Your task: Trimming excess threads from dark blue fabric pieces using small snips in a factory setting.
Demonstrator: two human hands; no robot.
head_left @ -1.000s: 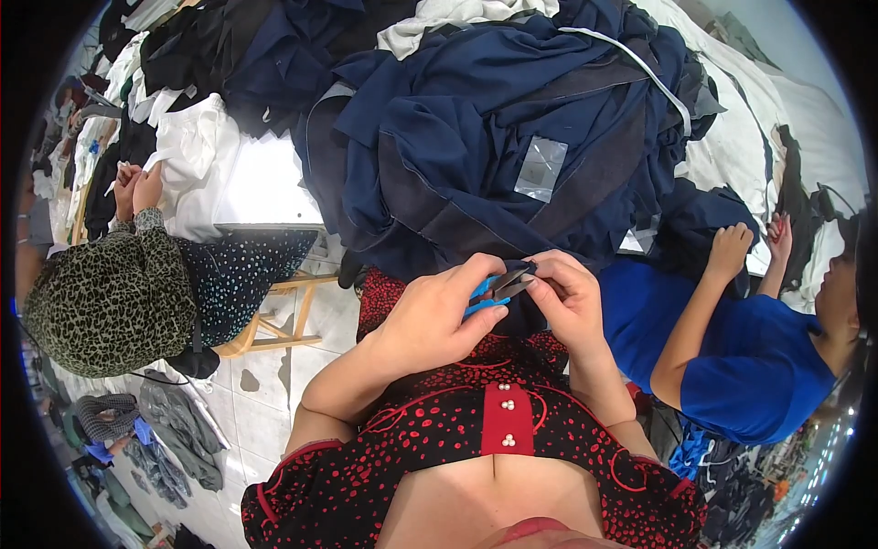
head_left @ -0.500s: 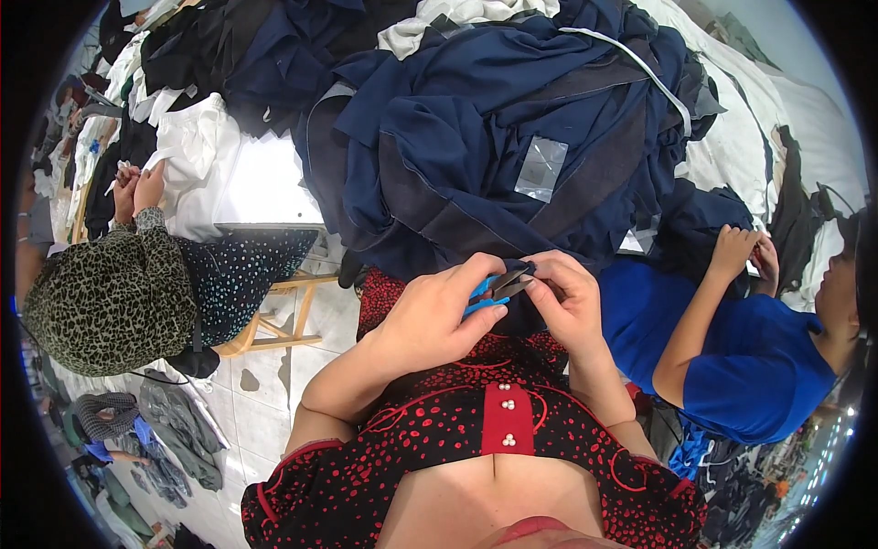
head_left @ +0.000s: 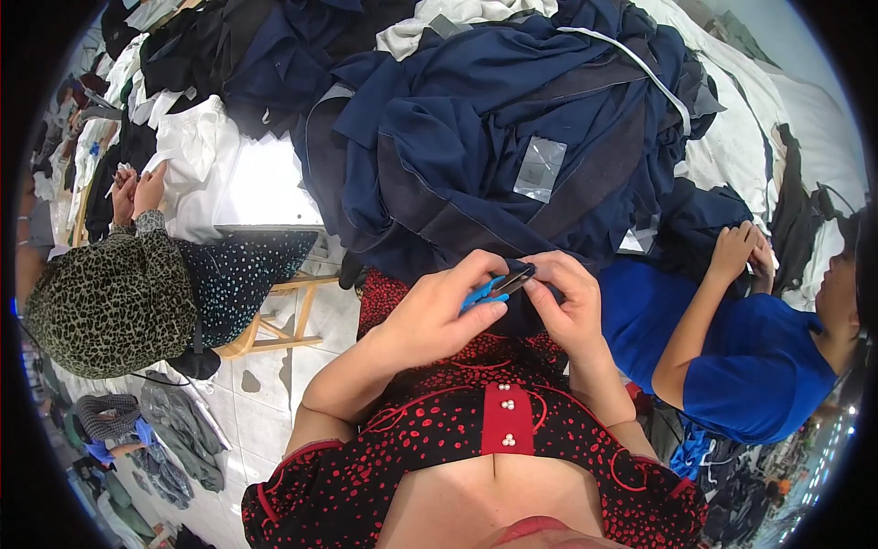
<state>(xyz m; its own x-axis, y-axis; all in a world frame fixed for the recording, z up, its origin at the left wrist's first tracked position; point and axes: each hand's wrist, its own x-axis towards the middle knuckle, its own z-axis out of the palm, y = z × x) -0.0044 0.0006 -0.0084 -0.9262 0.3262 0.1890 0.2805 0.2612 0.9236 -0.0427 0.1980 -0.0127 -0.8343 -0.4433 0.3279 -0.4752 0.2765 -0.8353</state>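
Your left hand point(head_left: 434, 316) has its grip closed on blue-handled snips point(head_left: 494, 286), long axis approx. left-right, tip toward your right hand point(head_left: 567, 306), which pinches dark fabric point(head_left: 521, 316) at the tip. Little room: navy garment pile point(head_left: 512, 137) just above, a person in blue point(head_left: 732, 357) close on the right, surface point(head_left: 265, 183) upper left.

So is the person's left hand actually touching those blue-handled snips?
Touching. The head view shows the left hand wrapped around the blue-handled snips, thumb and fingers pressed on the blue handle with no gap, while the right hand pinches dark fabric at the blades.
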